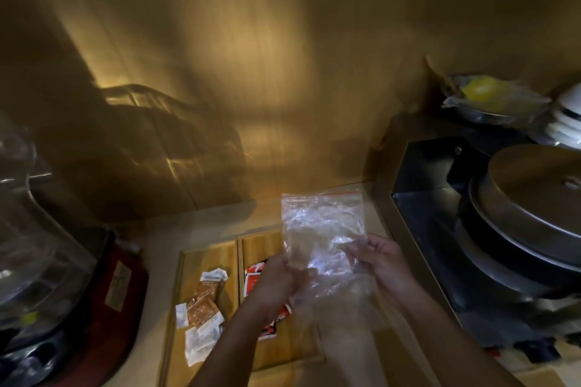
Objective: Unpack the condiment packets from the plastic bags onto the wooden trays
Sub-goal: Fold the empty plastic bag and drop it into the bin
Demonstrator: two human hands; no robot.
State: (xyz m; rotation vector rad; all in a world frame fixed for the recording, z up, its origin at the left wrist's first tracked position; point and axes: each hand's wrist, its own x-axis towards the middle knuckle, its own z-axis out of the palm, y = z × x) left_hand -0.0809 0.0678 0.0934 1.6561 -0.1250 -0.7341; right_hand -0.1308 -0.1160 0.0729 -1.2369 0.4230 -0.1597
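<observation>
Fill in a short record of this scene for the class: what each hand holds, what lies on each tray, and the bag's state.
left hand: grips the clear zip-top plastic bag at its lower edge
right hand: grips the same bag
bag: held up, looks empty
left wooden tray: white and brown paper packets
right wooden tray: red and white packets, partly hidden
</observation>
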